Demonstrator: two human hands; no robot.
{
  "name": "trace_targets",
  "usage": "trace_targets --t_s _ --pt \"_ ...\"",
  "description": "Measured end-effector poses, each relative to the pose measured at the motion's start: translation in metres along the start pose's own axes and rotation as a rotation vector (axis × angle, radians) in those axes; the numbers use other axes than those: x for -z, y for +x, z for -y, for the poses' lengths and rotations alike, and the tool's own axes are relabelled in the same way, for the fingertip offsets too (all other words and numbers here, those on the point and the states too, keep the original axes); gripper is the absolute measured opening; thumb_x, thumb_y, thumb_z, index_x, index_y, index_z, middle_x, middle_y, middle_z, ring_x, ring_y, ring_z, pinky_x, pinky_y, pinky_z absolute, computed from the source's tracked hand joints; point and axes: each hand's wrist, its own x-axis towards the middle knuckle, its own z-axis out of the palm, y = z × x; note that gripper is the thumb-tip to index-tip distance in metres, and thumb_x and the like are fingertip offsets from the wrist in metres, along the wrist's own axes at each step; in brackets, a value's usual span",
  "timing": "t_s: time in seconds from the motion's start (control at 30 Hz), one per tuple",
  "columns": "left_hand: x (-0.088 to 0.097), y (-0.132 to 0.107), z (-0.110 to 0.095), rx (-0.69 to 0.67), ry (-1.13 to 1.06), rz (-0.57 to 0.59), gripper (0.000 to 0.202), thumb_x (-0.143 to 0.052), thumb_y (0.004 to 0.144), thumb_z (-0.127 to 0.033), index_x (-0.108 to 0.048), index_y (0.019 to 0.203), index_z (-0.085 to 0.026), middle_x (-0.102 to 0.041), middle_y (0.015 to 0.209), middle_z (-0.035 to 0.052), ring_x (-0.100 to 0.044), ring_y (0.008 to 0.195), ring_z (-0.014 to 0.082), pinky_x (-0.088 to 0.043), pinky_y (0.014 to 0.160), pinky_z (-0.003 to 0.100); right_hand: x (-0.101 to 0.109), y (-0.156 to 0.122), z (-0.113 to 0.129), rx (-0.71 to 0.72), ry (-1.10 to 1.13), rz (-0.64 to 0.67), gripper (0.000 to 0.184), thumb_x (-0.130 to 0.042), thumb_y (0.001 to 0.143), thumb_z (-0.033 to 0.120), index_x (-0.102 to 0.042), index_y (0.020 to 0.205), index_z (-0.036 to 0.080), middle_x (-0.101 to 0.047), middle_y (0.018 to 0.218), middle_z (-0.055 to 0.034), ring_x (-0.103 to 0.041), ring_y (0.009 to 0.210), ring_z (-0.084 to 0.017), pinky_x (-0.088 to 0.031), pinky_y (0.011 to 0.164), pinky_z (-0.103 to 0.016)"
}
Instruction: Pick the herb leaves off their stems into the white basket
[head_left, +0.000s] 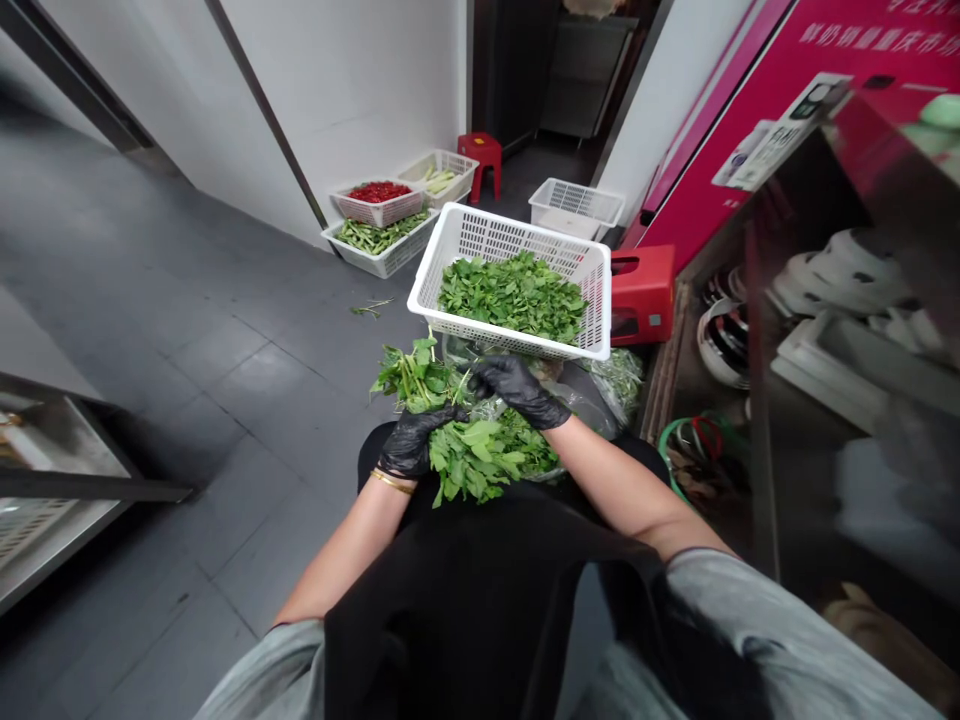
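My left hand [412,440], in a black glove, is closed around a bunch of leafy greens [476,455]. Leaves spread out below it, and stems with more leaves stick up above its fingers. Close by on the right, my black-gloved right hand [521,388] has its fingers pinched at the stem ends of the bunch, where a thin stem shows at the fingertips. Just beyond both hands stands a white plastic basket [517,340] with a heap of picked green leaves [514,295] in it. A clear plastic bag [592,405] with greens lies partly hidden beneath my right forearm.
Baskets of red chillies [379,192], green beans [367,237] and pale vegetables [439,180] stand by the wall. A red stool [652,295] is right of the white basket; a smaller red stool [482,160] stands farther back. A metal shelf with dishes [847,270] flanks my right side.
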Motion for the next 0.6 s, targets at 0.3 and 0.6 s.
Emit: trace_targets --t_s 0.3,0.6 --pt "-0.004 0.004 0.006 -0.086 0.03 0.016 0.023 -0.087 0.06 -0.012 -0.077 0.081 -0.012 -0.079 0.089 0.01 -0.075 0.084 0.0277 -0.059 0.087 0.041 -0.01 -0.017 -0.001 -0.141 -0.087 0.172 0.042 -0.079 0.066 0.054 -0.072 0.073 0.014 -0.066 0.059 -0.0008 -0.051 0.045 -0.008 -0.038 0.043 -0.02" --pt "0.006 0.001 0.002 0.164 0.036 -0.019 0.03 -0.082 0.064 -0.008 -0.077 0.094 -0.011 -0.078 0.083 0.0098 -0.075 0.084 0.0315 -0.06 0.087 0.047 0.04 -0.011 0.01 0.004 -0.196 0.014 0.038 -0.084 0.06 0.049 -0.071 0.068 0.015 -0.064 0.059 0.0013 -0.049 0.049 -0.007 -0.039 0.046 -0.02"
